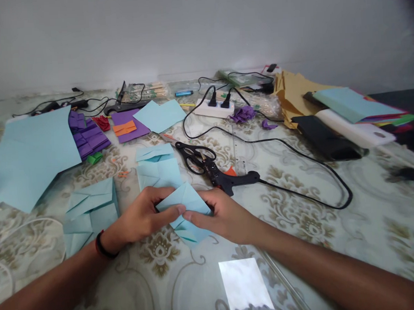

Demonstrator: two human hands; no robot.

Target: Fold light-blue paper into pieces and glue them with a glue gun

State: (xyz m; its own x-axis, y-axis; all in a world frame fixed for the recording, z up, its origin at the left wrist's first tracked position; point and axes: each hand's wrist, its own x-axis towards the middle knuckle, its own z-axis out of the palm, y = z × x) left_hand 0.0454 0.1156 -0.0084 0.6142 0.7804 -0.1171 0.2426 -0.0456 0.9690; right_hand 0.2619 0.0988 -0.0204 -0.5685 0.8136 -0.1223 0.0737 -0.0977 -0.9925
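Between my two hands I hold a folded light blue paper [190,207], tilted so one corner points away from me. My left hand [149,213] grips its left side, thumb on top near the middle. On the right side my right hand [224,215] pinches it too, its thumb almost touching the other thumb. The fingers beneath the paper are hidden. Just behind lies another folded light blue piece [159,169], and more folded light blue paper [92,212] rests left of my left wrist.
Beyond my hands lie black scissors [195,158] and a black glue gun [229,176], its cord looping right. A white power strip [214,109] sits near the wall. Large light blue sheets [33,155] and purple folded papers [90,135] are left; brown paper [296,92] is right.
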